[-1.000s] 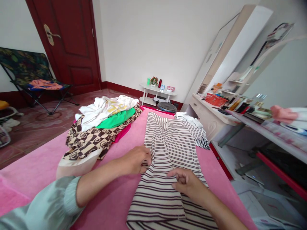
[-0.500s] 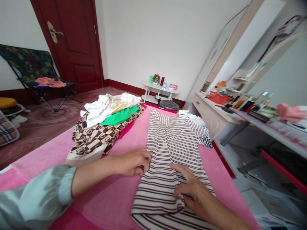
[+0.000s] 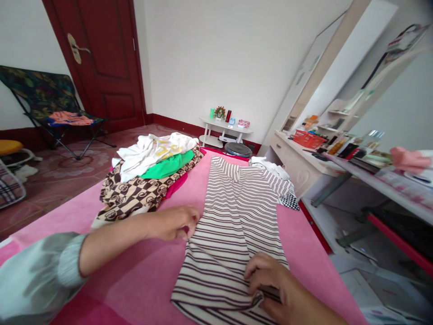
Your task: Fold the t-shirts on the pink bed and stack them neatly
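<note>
A striped shirt (image 3: 223, 221) in cream and dark brown lies on the pink bed cover (image 3: 142, 271), its collar end away from me and its left part folded over. My left hand (image 3: 179, 222) pinches the shirt's left edge, fingers closed on the fabric. Near the lower right of the shirt, my right hand (image 3: 270, 284) has its fingers curled round a bunched edge of the cloth.
To the left is a pile with a white garment (image 3: 149, 151), a green one (image 3: 169, 165) and a brown checked one (image 3: 135, 194). Behind the shirt's right sleeve lie white clothes (image 3: 270, 167) and a black-and-white checked cloth (image 3: 290, 201). A dressing table (image 3: 294, 153) stands at the right.
My left hand has moved left and slightly up, pulling the shirt's left edge outward. My right hand has closed its fingers more and sits a little lower; the folded part looks flatter.
</note>
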The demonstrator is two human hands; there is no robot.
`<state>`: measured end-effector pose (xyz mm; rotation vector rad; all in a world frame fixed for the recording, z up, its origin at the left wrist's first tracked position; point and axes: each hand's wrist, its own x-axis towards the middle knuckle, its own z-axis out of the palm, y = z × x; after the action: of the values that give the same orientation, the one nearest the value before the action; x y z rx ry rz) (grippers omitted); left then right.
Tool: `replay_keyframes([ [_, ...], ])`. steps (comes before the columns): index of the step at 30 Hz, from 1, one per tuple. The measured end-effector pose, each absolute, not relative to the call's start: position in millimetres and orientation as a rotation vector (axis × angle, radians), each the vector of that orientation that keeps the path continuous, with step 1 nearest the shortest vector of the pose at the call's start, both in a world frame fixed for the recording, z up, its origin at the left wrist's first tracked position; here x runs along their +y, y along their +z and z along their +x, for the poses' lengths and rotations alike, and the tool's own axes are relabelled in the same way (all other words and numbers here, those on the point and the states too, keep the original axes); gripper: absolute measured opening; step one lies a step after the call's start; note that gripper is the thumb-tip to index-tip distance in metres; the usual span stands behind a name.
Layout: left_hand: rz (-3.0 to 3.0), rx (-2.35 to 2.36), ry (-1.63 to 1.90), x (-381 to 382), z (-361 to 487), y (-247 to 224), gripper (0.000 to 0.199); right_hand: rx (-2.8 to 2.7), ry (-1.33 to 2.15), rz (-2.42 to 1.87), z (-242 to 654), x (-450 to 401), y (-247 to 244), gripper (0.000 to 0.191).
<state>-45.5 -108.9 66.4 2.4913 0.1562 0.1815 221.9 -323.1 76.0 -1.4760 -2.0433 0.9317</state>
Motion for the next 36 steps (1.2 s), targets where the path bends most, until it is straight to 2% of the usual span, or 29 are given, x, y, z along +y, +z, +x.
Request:
replay_keyframes([
  [2, 2.537, 0.204, 0.235, -114, -44, 68, 0.009, -2.096, 0.937, -1.460, 217, -323, 81, 0.021],
  [5, 2.557, 0.280, 0.328, -118, -34, 71, 0.027, -2.104, 0.954, -1.458, 210, -316, 84, 0.015],
  [8, 2.559, 0.281, 0.356, -119, -17, 68, 0.019, -2.033, 0.907, -1.569, 207, -301, 78, 0.006],
  [10, 2.573, 0.256, 0.385, -122, -3, 64, 0.016, -1.959, 0.796, -1.667, 211, -287, 73, 0.012],
  [13, 2.596, 0.146, 0.364, -136, 14, 58, 0.020, -1.822, 0.640, -1.775, 225, -268, 63, 0.011],
  [20, 2.562, 0.066, 0.206, -152, 4, 48, 0.035, -1.644, 0.693, -1.749, 263, -237, 45, 0.013],
  [26, 2.488, 0.161, 0.202, -146, -24, 50, 0.022, -1.577, 0.661, -1.713, 265, -195, 43, 0.019],
  [31, 2.429, 0.433, 0.313, -129, -21, 53, 0.018, -1.728, 0.458, -1.758, 240, -175, 43, 0.014],
  [35, 2.425, 0.793, 0.542, -79, 13, 42, 0.015, -1.833, 0.276, -1.803, 228, -153, 39, 0.014],
  [36, 2.434, 0.868, 0.591, -66, 24, 38, 0.020, -1.840, 0.238, -1.810, 230, -145, 38, 0.015],
])
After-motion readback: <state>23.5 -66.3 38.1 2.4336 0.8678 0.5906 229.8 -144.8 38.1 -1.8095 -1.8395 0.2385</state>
